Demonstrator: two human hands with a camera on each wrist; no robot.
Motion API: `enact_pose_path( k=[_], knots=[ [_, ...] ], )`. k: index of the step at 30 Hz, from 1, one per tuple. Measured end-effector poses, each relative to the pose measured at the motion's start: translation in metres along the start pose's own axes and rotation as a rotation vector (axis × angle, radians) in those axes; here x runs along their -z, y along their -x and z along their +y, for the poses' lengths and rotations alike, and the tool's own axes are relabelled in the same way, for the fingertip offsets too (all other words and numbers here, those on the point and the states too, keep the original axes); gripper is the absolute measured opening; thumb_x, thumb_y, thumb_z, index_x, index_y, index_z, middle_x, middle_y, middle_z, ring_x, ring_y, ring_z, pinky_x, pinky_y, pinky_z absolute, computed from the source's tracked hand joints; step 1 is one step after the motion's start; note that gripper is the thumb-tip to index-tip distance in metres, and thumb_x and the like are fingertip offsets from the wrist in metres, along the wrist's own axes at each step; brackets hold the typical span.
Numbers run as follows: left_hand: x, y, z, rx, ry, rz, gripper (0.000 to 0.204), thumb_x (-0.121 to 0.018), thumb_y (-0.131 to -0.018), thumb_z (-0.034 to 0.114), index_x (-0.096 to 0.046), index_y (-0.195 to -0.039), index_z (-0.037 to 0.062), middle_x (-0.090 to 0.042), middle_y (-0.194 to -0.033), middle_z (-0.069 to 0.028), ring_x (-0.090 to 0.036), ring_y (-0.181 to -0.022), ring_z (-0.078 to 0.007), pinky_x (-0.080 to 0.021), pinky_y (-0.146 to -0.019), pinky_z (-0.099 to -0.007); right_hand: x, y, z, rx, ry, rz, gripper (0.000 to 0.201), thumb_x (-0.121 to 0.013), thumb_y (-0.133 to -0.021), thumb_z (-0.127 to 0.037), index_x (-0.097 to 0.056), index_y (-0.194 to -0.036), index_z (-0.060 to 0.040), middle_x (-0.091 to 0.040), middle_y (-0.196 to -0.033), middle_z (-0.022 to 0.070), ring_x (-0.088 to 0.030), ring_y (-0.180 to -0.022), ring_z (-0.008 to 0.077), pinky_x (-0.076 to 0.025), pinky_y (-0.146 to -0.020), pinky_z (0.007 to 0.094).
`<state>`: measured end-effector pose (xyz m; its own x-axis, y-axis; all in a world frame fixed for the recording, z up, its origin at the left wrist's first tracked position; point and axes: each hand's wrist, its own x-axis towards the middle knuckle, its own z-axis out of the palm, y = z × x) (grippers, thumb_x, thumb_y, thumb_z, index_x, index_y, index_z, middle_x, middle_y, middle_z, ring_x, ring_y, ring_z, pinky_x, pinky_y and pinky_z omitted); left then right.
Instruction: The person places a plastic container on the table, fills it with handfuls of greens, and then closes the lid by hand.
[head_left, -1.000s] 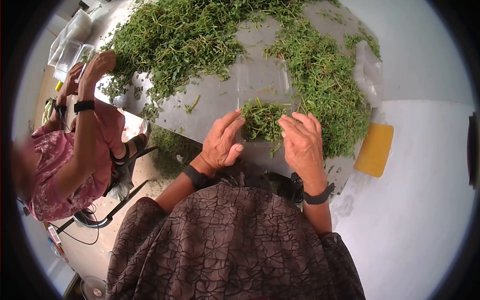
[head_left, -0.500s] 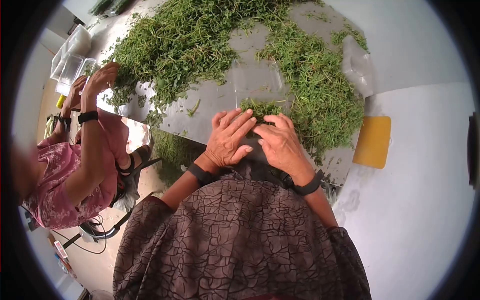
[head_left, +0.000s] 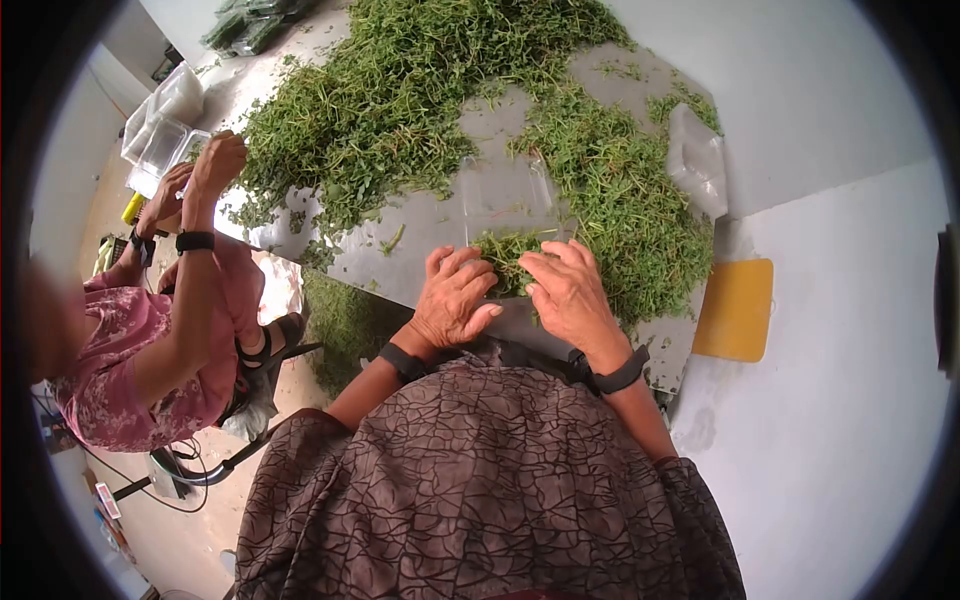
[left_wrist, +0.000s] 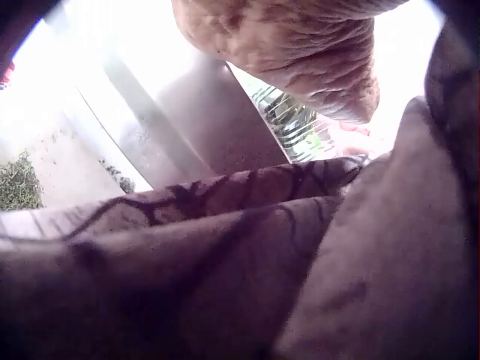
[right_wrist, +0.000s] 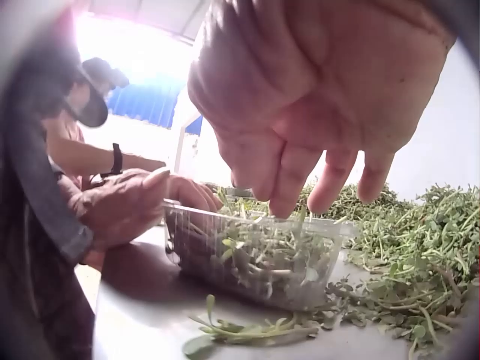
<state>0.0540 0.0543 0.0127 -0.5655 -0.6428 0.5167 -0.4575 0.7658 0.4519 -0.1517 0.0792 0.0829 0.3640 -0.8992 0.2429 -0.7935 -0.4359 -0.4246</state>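
A clear plastic box [right_wrist: 251, 259] full of green stems and leaves stands at the table's near edge. In the head view its greens [head_left: 508, 262] show between the two hands. My left hand [head_left: 452, 300] lies at the box's left side, its relaxed fingers over the rim and greens, thumb apart. From the right, my right hand [head_left: 572, 300] reaches over the box; in the right wrist view the fingertips of this hand [right_wrist: 315, 97] point down onto the greens. The box's clear lid [head_left: 508, 192] lies flat behind it. The left wrist view shows mostly cloth and part of the palm.
Large heaps of greens [head_left: 370, 130] cover the table's back and right [head_left: 640, 230]. A clear container stack [head_left: 697, 160] stands at the right edge, near a yellow board [head_left: 735, 310]. At the left another person [head_left: 150, 350] works beside more clear boxes [head_left: 165, 140].
My right hand has moved left and in over the box, and my left hand has come onto its greens. The head view has shifted slightly.
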Motion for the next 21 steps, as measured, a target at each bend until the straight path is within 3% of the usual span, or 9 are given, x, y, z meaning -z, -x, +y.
enact_pose_path(
  k=[4, 9, 16, 21],
  knots=[
    [0.003, -0.003, 0.006, 0.014, -0.005, 0.021, 0.047, -0.055, -0.083, 0.044, -0.058, -0.109, 0.0058, -0.056, -0.114, -0.0083, -0.045, -0.118, -0.028, -0.022, -0.103, -0.0499, -0.009, 0.005, 0.005, 0.015, 0.024, -0.059, 0.028, -0.064, -0.079, -0.008, -0.062, -0.106, -0.0014, -0.064, -0.108, 0.0105, -0.051, -0.112, 0.0289, -0.029, -0.105, 0.0481],
    [0.0, -0.011, 0.006, -0.02, -0.129, -0.139, 0.056, -0.045, -0.089, 0.051, -0.056, -0.12, 0.0059, -0.054, -0.127, -0.0107, -0.042, -0.126, -0.0287, -0.016, -0.107, -0.051, -0.006, 0.005, 0.012, 0.052, 0.018, -0.107, 0.029, -0.065, -0.079, -0.01, -0.061, -0.106, -0.0007, -0.063, -0.111, 0.0116, -0.05, -0.113, 0.0298, -0.029, -0.105, 0.0487],
    [-0.006, -0.011, 0.005, -0.012, -0.031, -0.075, 0.045, -0.053, -0.085, 0.045, -0.059, -0.105, 0.0052, -0.058, -0.106, -0.0087, -0.051, -0.113, -0.0272, -0.02, -0.104, -0.051, 0.007, -0.003, 0.024, 0.028, 0.117, 0.032, 0.035, -0.065, -0.08, -0.01, -0.056, -0.113, -0.0007, -0.059, -0.117, 0.0133, -0.047, -0.117, 0.0309, -0.028, -0.106, 0.0503],
    [-0.008, -0.01, 0.005, -0.002, -0.032, -0.055, 0.044, -0.053, -0.085, 0.044, -0.059, -0.104, 0.0052, -0.057, -0.105, -0.0091, -0.051, -0.112, -0.0274, -0.02, -0.105, -0.0505, 0.002, -0.003, 0.027, 0.043, 0.171, 0.032, 0.033, -0.064, -0.08, -0.009, -0.056, -0.11, 0.0003, -0.06, -0.111, 0.0141, -0.047, -0.116, 0.0324, -0.027, -0.106, 0.0511]
  ],
)
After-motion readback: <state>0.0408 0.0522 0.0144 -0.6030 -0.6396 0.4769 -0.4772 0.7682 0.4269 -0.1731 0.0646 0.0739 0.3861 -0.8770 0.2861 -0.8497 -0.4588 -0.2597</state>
